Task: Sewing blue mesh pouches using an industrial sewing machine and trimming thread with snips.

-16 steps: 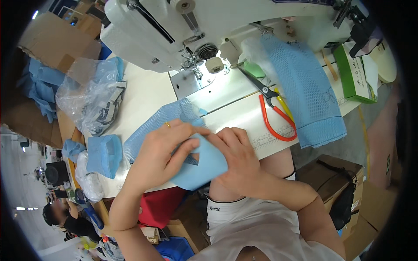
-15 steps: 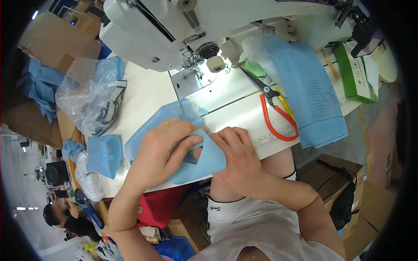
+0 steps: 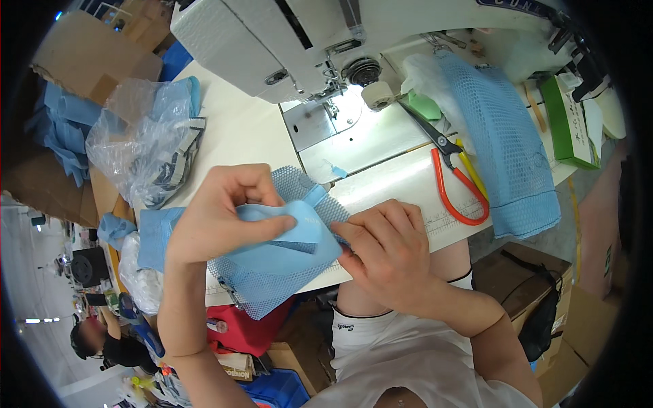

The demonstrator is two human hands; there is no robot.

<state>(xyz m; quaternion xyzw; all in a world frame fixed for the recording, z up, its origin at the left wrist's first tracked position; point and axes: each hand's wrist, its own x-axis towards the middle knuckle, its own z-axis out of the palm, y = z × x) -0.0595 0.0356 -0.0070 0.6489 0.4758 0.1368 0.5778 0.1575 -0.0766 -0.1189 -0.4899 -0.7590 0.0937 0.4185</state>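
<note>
A piece of blue mesh fabric [image 3: 262, 296] with a smooth light-blue cloth panel [image 3: 272, 255] on it is held up over the table's near edge. My left hand [image 3: 224, 214] pinches the cloth panel between thumb and bent fingers. At the piece's right edge, my right hand [image 3: 388, 241] is closed on the mesh, fingertips pressed together. A narrow blue tab lies across the upper part of the mesh. Beyond my hands stands a white sewing machine [image 3: 252, 51], its needle area lit above a metal plate [image 3: 306, 139]; no fabric is under the needle.
Red-handled scissors [image 3: 445, 144] and a yellow-handled tool [image 3: 475, 173] lie right of the plate, beside a blue mesh sleeve [image 3: 513, 149]. A green box [image 3: 564, 129] is farther right. On the left are a clear plastic bag [image 3: 132, 149], folded blue cloth [image 3: 153, 238] and a carton [image 3: 41, 177].
The fabric has been turned and lifted, so the mesh now hangs below the cloth panel. My left hand has shifted left and up; my right hand has moved slightly right, to the mesh edge.
</note>
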